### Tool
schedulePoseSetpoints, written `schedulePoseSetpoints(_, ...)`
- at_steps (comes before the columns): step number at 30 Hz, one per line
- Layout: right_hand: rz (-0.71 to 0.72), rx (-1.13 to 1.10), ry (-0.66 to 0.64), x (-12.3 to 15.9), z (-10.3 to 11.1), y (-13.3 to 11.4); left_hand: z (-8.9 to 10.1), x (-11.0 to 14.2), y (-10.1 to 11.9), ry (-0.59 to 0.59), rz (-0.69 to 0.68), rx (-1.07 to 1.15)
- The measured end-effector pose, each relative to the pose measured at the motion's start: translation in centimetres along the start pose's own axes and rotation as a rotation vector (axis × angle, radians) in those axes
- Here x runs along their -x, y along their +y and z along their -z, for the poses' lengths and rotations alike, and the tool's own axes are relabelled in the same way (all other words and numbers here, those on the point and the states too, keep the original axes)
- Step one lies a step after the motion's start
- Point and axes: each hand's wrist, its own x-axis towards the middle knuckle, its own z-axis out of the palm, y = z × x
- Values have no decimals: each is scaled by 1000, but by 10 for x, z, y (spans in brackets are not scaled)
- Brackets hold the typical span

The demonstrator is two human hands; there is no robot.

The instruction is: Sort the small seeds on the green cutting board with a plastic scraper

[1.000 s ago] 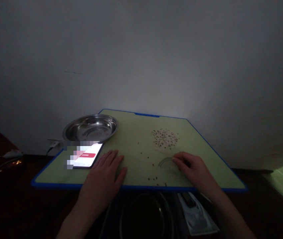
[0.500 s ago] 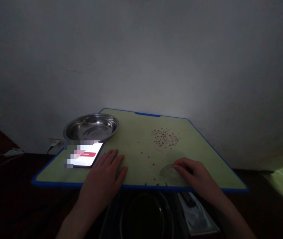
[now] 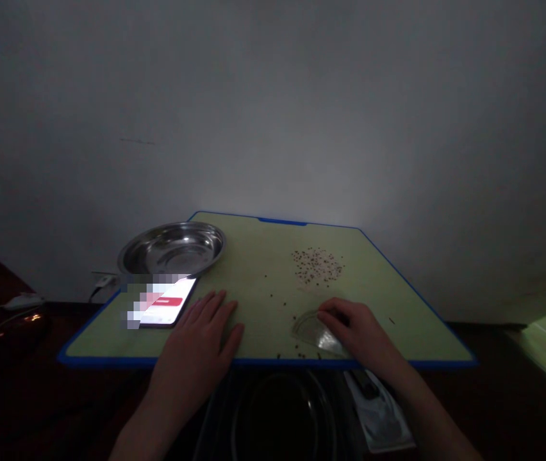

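Observation:
Fingers spread, my left hand (image 3: 200,342) lies flat on the light green table top (image 3: 248,256), touching or just beside the phone (image 3: 170,301). My right hand (image 3: 354,323) pinches the upper edge of a clear plastic protractor (image 3: 321,336) between thumb and fingertips. The protractor is close to the table surface near the front edge, and its right part is hidden behind my hand. Several dark grains (image 3: 298,351) lie beside and in front of its curved edge. Farther back is a patch of dark and pale grains (image 3: 318,264) mixed together.
A wide steel basin (image 3: 131,261) stands at the left, behind the phone. A dark sliver (image 3: 392,321) lies right of my right hand. The table's blue rim (image 3: 109,362) runs along the front. Below it are a dark round object (image 3: 277,416) and a pale packet (image 3: 381,419).
My right hand first drew the protractor slightly toward me, then shifted left with it, so that more of its face shows and glints. My left hand has stayed in place.

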Motion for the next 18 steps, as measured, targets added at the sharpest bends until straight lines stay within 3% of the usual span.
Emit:
schedulePoseSetpoints(6, -40, 82, 128, -3, 11, 6, 1, 1, 0, -1, 7, 2)
schedulePoseSetpoints(13, -37, 60, 84, -4, 0, 2, 2, 0, 1, 0, 10, -1)
schedulePoseSetpoints(18, -87, 151, 205, -10, 9, 15, 1, 0, 0, 3, 3, 2)
